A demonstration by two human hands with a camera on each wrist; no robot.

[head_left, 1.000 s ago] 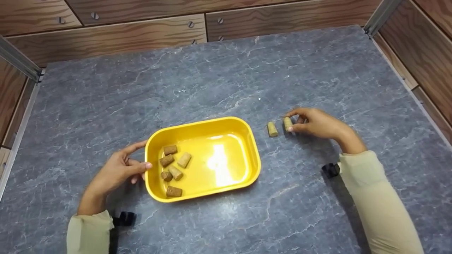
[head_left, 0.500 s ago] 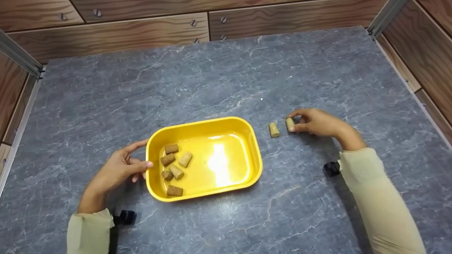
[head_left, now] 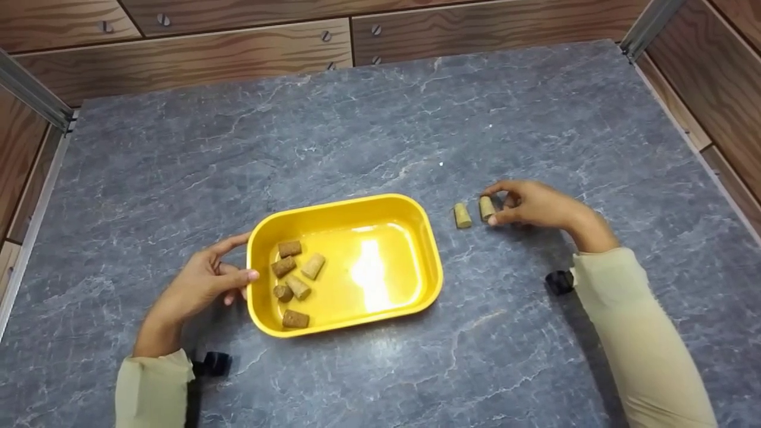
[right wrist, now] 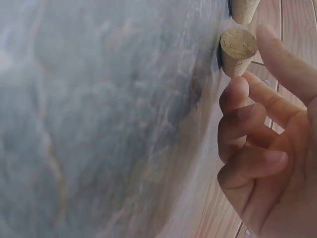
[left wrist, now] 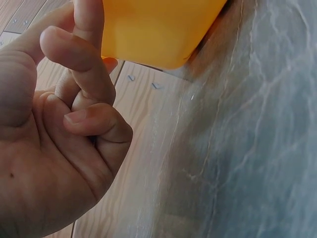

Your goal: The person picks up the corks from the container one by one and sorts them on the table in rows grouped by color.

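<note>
In the head view my left hand (head_left: 199, 282) holds the left end of a yellow plastic tray (head_left: 345, 330), thumb over the rim and fingers outside the wall. Several corks lie at the tray's left end; some are dark brown, like this brown cork (head_left: 295, 319), others paler, like this light cork (head_left: 313, 266). Right of the tray, two pale tapered corks lie side by side on the table. The right hand (head_left: 532, 204) has thumb and index finger curled around the farther cork (head_left: 486, 208). Its wide end faces the right wrist camera, the thumb (right wrist: 277, 54) close along it. The other cork (head_left: 462, 216) lies just left.
A grey marbled tabletop (head_left: 357, 142) lies under everything. Wood-patterned panels (head_left: 238, 53) stand along its back and sides, with metal posts (head_left: 651, 27) at the back corners. Dark wrist cameras (head_left: 559, 282) hang by the sleeves.
The farther cork has shifted slightly left toward its neighbour, and the right thumb has slid off its side to its lower edge. The left hand and tray stay in place.
</note>
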